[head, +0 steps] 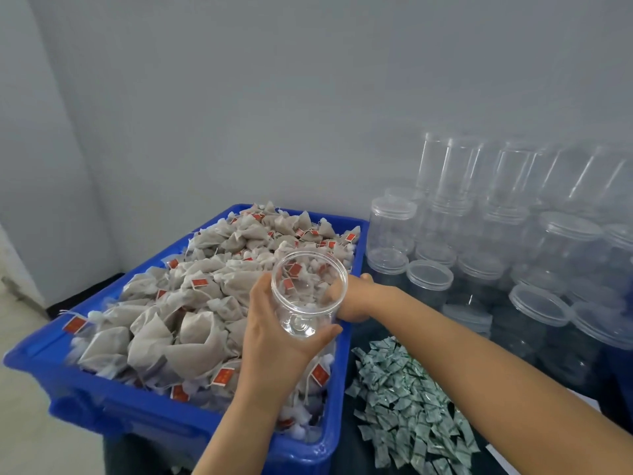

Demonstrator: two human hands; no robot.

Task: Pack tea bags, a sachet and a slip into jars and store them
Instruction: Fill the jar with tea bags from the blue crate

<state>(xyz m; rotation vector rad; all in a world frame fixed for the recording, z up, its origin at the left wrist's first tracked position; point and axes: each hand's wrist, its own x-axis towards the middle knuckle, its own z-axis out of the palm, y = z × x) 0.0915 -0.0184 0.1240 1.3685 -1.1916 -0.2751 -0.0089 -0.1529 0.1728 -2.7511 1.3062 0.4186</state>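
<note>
right beside, lidded jars [513, 255] stacked, sachets [407, 402] w/ blue crate [102, 402]

An open clear plastic jar [308, 293] is held tilted over the blue crate [102, 402], its mouth toward the camera, empty, gripped round its lower part by the left hand [277, 334]. The crate is heaped with grey-brown pyramid tea bags [191, 303] bearing red tags on strings. To its right, a loose pile of small green-and-white sachets [407, 402] lies on the dark tabletop [359, 450]. Behind them stand stacked, lidded clear jars [496, 241].
</note>
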